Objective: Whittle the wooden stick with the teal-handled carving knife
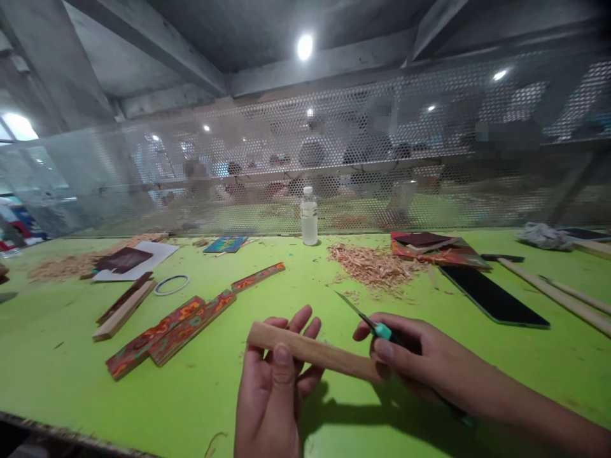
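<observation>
Wooden stick: on your side of the bottle (310,219), slanted and raised; its shadow falls on the counter (191,407) below (315,353).
Left hand: yours curls around the stick's left part (272,391), thumb on the face towards you, fingers behind, probably to steady it and leave the right length bare.
Right hand: yours grips the knife (383,331) by its handle (420,353); whether it also touches the stick's right end, you cannot tell from here.
Blade: tip towards the bottle, apart from the stick, which likely spares your left fingers.
Shavings: heaped right of the bottle (375,267), perhaps so they lie beyond your hands.
Painted strips: left of the bottle and nearer you (191,331), seemingly laid aside within reach.
</observation>
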The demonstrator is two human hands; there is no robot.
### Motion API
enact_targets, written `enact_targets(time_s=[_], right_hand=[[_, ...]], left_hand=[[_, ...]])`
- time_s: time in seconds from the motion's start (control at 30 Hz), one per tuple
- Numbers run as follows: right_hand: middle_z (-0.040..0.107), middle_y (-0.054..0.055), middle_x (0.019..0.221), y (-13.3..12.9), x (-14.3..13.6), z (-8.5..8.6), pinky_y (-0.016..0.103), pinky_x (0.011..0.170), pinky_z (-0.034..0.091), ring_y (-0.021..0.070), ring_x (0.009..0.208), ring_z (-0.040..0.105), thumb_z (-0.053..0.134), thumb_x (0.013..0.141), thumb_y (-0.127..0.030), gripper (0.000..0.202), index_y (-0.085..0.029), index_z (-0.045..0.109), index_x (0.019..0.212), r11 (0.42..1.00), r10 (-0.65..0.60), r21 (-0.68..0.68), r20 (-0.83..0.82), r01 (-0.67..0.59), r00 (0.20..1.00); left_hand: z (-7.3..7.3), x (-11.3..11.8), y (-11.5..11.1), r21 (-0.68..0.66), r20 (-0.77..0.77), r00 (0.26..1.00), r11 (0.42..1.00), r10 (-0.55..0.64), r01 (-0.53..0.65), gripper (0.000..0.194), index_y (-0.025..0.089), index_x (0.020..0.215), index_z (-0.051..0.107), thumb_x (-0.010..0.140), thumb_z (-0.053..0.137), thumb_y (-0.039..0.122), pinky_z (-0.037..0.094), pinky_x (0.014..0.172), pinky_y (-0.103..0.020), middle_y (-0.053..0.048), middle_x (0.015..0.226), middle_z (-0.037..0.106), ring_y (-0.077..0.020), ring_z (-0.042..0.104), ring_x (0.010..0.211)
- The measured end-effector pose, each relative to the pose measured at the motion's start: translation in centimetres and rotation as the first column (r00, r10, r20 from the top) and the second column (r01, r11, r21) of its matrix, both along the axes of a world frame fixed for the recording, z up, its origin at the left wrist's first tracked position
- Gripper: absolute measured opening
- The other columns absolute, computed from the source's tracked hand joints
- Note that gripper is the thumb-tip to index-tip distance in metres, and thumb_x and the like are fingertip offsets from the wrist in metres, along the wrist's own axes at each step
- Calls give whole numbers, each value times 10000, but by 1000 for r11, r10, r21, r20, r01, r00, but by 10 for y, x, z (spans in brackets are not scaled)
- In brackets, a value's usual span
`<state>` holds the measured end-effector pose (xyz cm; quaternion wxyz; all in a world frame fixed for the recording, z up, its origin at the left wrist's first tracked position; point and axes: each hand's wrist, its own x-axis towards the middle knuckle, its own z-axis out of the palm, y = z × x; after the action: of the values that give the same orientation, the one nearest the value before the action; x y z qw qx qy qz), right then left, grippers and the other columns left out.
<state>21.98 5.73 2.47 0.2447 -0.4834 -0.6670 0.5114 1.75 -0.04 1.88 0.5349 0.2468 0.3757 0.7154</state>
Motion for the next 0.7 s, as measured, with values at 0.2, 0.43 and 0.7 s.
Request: enact_targets(time_s=[0.2,0.43,0.7], right_hand=[[638,23,886,1,3,-5,276,663,428,186,786,543,777,776,-699,612,-212,683,1136,999,35,22,-38,-34,999],[538,-40,714,7,7,-3,251,532,383,129,604,464,821,780,-610,489,-229,646,1031,998,-68,9,-71,69,995],[433,-96,563,17,10,9,224,424,291,98,462,361,819,754,-661,541,-226,606,998,965,-254,-13,-282,262,925]], left_hand=[[-1,-1,1,5,-10,1000,1000,4,-4,444,226,1119,632,847,814,527,636,820,-338,-165,1331,733,-351,688,1251],[-2,-4,0,47,-224,975,999,6,5,404,237,1024,668,806,847,526,560,969,-326,-105,1263,766,-263,719,1149],[-7,-15,3,-46,-559,791,961,-251,272,266,231,968,695,849,807,441,500,675,-235,-45,1017,745,-174,660,764]])
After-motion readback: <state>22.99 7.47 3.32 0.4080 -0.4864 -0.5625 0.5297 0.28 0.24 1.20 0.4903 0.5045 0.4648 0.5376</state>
